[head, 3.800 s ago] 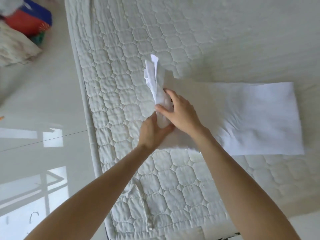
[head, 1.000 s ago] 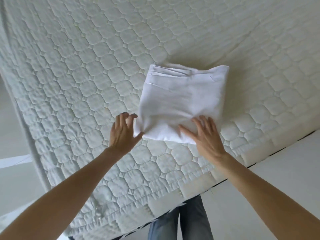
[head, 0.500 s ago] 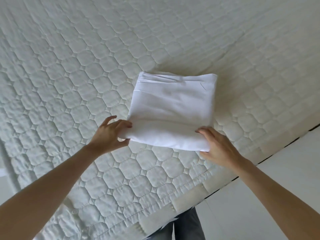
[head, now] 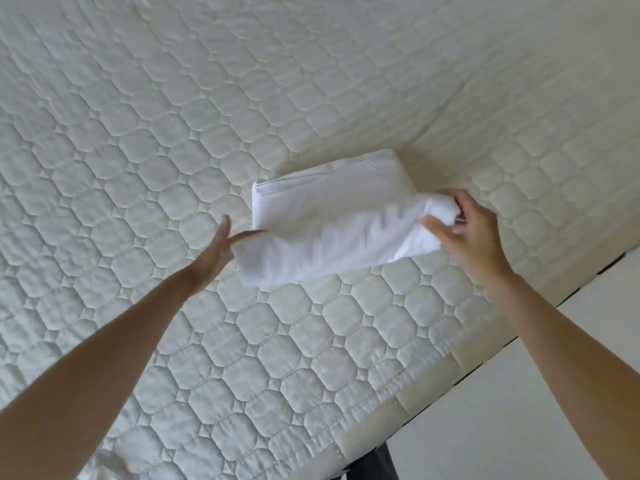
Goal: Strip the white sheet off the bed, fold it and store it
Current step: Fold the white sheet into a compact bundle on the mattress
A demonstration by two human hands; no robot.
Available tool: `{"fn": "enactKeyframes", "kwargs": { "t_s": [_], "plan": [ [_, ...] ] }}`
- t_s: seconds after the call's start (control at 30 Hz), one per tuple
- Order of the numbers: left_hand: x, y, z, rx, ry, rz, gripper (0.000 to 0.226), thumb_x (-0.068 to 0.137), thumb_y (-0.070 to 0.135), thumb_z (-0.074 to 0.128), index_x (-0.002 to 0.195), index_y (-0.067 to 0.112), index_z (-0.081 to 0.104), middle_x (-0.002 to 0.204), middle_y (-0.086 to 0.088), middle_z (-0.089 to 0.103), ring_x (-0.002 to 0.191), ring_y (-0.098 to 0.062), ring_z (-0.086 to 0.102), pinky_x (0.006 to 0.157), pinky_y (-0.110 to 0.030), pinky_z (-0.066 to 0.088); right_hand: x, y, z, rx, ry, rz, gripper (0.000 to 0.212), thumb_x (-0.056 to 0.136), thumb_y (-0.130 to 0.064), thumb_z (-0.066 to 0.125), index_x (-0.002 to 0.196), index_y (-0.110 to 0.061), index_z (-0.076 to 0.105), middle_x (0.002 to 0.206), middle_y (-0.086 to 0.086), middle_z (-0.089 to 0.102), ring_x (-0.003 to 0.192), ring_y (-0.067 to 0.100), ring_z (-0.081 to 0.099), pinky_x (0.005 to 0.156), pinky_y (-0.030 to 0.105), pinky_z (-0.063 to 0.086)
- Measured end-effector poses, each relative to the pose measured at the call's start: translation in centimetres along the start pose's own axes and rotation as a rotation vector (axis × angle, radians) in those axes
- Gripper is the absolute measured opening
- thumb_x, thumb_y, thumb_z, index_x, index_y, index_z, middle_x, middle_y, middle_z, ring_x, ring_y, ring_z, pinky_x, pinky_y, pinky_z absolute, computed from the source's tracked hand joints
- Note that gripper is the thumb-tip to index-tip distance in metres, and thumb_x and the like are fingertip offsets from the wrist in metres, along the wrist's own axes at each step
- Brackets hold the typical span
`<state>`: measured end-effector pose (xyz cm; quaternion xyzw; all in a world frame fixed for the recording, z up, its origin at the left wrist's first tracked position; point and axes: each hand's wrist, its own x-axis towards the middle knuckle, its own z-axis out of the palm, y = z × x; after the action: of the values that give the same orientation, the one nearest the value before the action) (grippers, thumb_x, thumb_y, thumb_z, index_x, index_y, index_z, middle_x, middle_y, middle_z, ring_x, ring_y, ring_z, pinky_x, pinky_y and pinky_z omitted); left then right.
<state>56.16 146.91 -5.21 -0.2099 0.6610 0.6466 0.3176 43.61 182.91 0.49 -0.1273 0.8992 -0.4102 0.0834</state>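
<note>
My right hand (head: 474, 233) holds a grip on the right end of the folded white sheet (head: 332, 223), a thick creased bundle over the quilted bed (head: 173, 168); my left hand (head: 218, 251), fingers straight, touches its near-left corner.

I count one folded white cotton sheet (head: 332, 230), a single thick bundle. One quilted off-white mattress (head: 173, 150) on the bed fills most of my view. Two bare hands show: one left hand (head: 216, 252) and one right hand (head: 467, 230). One strip of pale floor (head: 540, 403) at lower right.
</note>
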Motion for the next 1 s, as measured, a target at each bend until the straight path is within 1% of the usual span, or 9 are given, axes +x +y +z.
{"fn": "enactKeyframes", "kwargs": {
  "t_s": [0.13, 0.23, 0.33, 0.5, 0.6, 0.7, 0.87, 0.93, 1.0],
  "plan": [
    [0.4, -1.3, 0.9, -0.109, 0.085, 0.159, 0.097, 0.064, 0.092, 0.023, 0.140, 0.033, 0.034, 0.142, 0.010, 0.044, 0.131, -0.004, 0.040, 0.107, -0.027, 0.028, 6.0, 1.1, 3.0, -0.165, 0.098, 0.183, 0.053, 0.086, -0.050, 0.052, 0.105, -0.001, 0.053, 0.096, 0.016, 0.066, 0.089, 0.031, 0.060, 0.071, 0.034, 0.042],
    [1.8, 0.6, 2.3, 0.019, 0.428, 0.204, 0.089, 0.063, 0.079, 0.050, 0.130, 0.020, 0.046, 0.115, 0.009, 0.059, 0.103, -0.007, 0.058, 0.081, -0.021, 0.044, 10.0, 1.8, 4.7, -0.271, 0.044, 0.246, 0.049, 0.098, -0.043, 0.036, 0.115, 0.001, 0.045, 0.114, 0.024, 0.060, 0.106, 0.040, 0.055, 0.083, 0.040, 0.041],
    [5.4, 3.2, 2.3, 0.232, 0.768, -0.011, 0.070, 0.077, 0.072, 0.047, 0.116, 0.014, 0.057, 0.104, -0.001, 0.062, 0.096, -0.020, 0.059, 0.076, -0.030, 0.043, 13.1, 2.4, 5.7, -0.419, 0.012, 0.333, 0.054, 0.098, -0.047, 0.028, 0.122, -0.001, 0.043, 0.118, 0.026, 0.057, 0.109, 0.042, 0.053, 0.086, 0.040, 0.039],
    [8.7, 3.4, 1.6, 0.252, 0.797, -0.315, 0.058, 0.081, 0.062, 0.049, 0.120, 0.018, 0.049, 0.116, -0.010, 0.062, 0.105, -0.031, 0.057, 0.093, -0.041, 0.044, 15.3, 3.8, 7.9, -0.612, -0.103, 0.407, 0.061, 0.097, -0.051, 0.027, 0.129, -0.002, 0.043, 0.125, 0.025, 0.054, 0.115, 0.041, 0.049, 0.093, 0.041, 0.038],
    [7.8, 4.6, 3.4, 0.639, 1.063, 0.157, 0.053, 0.082, 0.026, 0.053, 0.132, 0.019, 0.040, 0.126, -0.008, 0.053, 0.117, -0.027, 0.046, 0.094, -0.038, 0.036, 14.5, 4.5, 8.4, -0.661, -0.052, 0.426, 0.059, 0.097, -0.051, 0.029, 0.129, -0.003, 0.038, 0.122, 0.023, 0.054, 0.112, 0.041, 0.050, 0.091, 0.044, 0.036],
    [7.9, 7.1, 5.9, 1.101, 0.828, 0.717, 0.049, 0.088, 0.024, 0.044, 0.137, 0.022, 0.043, 0.145, -0.005, 0.040, 0.138, -0.025, 0.027, 0.111, -0.045, 0.023, 13.8, 5.0, 8.4, -0.646, 0.087, 0.317, 0.052, 0.094, -0.049, 0.039, 0.122, -0.005, 0.042, 0.117, 0.020, 0.053, 0.107, 0.037, 0.048, 0.086, 0.043, 0.035],
    [12.0, 8.3, 7.6, 1.349, 0.455, 0.367, 0.059, 0.090, 0.063, 0.015, 0.145, 0.044, 0.005, 0.157, 0.008, 0.013, 0.144, -0.027, 0.010, 0.113, -0.059, 0.006, 11.1, 4.0, 8.0, -0.566, 0.328, -0.107, 0.032, 0.092, -0.035, 0.046, 0.110, -0.011, 0.057, 0.121, 0.015, 0.055, 0.115, 0.035, 0.047, 0.094, 0.043, 0.035],
    [13.6, 8.2, 6.5, 1.296, 0.397, 0.254, 0.059, 0.089, 0.065, 0.014, 0.143, 0.048, -0.003, 0.157, 0.012, 0.006, 0.144, -0.023, 0.010, 0.114, -0.055, 0.007, 10.4, 4.5, 8.6, -0.609, 0.131, -0.301, 0.035, 0.096, -0.039, 0.039, 0.123, -0.024, 0.055, 0.142, 0.008, 0.043, 0.135, 0.032, 0.030, 0.108, 0.052, 0.020],
    [14.7, 7.7, 6.1, 1.246, 0.337, 0.224, 0.058, 0.090, 0.063, 0.013, 0.143, 0.048, -0.003, 0.157, 0.012, 0.007, 0.143, -0.021, 0.012, 0.113, -0.052, 0.009, 10.5, 5.7, 9.3, -0.572, -0.165, -0.142, 0.048, 0.095, -0.052, 0.024, 0.139, -0.039, 0.036, 0.155, -0.003, 0.020, 0.144, 0.028, 0.007, 0.110, 0.060, 0.008]
  ]
}}
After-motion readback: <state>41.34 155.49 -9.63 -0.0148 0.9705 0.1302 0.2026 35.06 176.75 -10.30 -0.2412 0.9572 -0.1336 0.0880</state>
